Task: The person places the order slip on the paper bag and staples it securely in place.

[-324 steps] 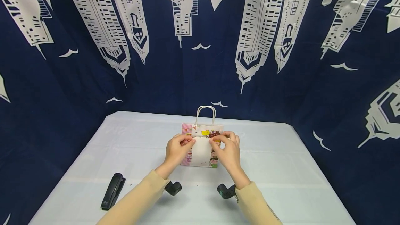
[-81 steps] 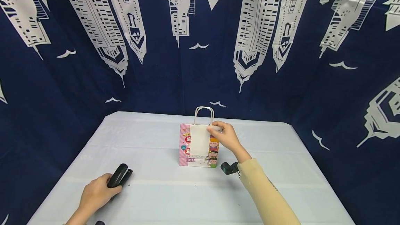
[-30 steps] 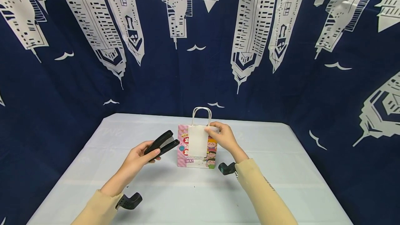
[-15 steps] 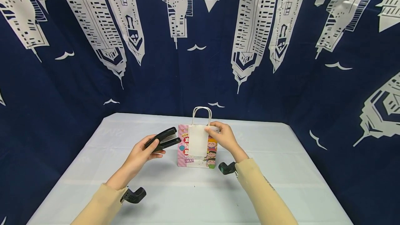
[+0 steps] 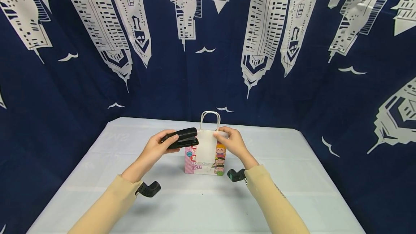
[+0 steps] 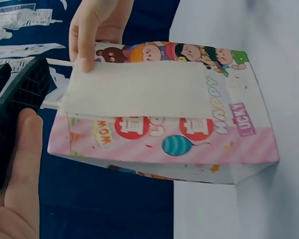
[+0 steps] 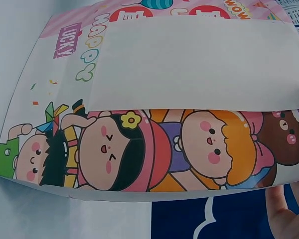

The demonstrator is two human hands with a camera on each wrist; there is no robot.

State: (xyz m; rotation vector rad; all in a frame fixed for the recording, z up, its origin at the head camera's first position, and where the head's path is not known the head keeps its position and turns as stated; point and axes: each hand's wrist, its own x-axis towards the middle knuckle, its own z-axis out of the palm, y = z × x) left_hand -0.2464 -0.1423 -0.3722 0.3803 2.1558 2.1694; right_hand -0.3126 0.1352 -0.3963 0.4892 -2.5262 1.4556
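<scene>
A paper gift bag (image 5: 221, 156) with cartoon figures and pink stripes stands upright on the table, its white twisted handles (image 5: 210, 112) up. A blank white sheet of paper (image 5: 206, 149) lies flat against its front, top edge level with the bag's rim. My right hand (image 5: 234, 143) pinches sheet and rim together at the upper right, thumb in front, fingers behind. My left hand (image 5: 154, 149) grips a black stapler (image 5: 182, 138), its front end overlapping the bag's upper left corner in the head view. In the left wrist view the stapler (image 6: 15, 109) points toward the bag's top.
A white cloth covers the table (image 5: 182, 205). Behind it hangs a navy curtain (image 5: 169, 93) printed with white buildings and birds. Each wrist carries a small black camera; the left camera (image 5: 149, 189) and right camera (image 5: 236, 175) jut inward over the table.
Earlier both hands held the sheet lower on the bag; it then went up to the rim. My left hand took the stapler from the table's left and brought it right, to the bag's top.
</scene>
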